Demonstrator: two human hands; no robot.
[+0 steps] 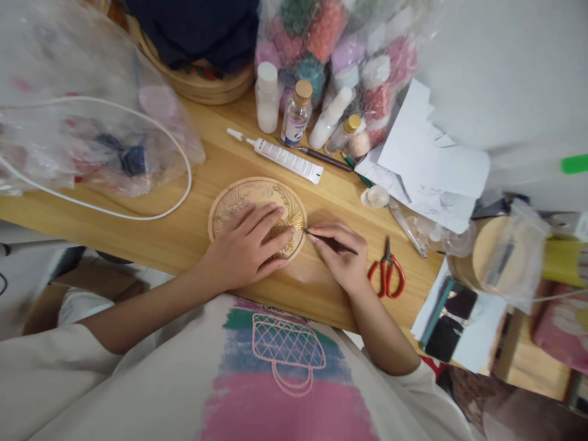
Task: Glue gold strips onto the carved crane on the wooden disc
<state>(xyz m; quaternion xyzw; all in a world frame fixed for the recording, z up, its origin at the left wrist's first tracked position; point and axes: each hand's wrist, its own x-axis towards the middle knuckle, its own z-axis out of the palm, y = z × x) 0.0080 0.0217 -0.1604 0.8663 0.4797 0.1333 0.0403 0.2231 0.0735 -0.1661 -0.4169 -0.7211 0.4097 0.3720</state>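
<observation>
A round wooden plaque point(229, 208) with a carved pattern lies flat on the wooden table point(202, 141). Part of its right side is coloured gold. My left hand point(250, 245) rests on the plaque with its fingers spread, covering the lower middle of it. In my right hand point(344, 252) is a thin dark paintbrush point(335, 241), pinched between thumb and fingers. Its tip reaches the gold part near the plaque's right rim. Red-handled pliers point(387, 269) lie to the right of my right hand.
A white tube point(289, 160) lies behind the plaque, before several small bottles point(296, 113). White papers point(427, 159) and a phone point(452, 321) are at the right. Plastic bags point(92, 116) and a looped white cable point(188, 177) sit at the left.
</observation>
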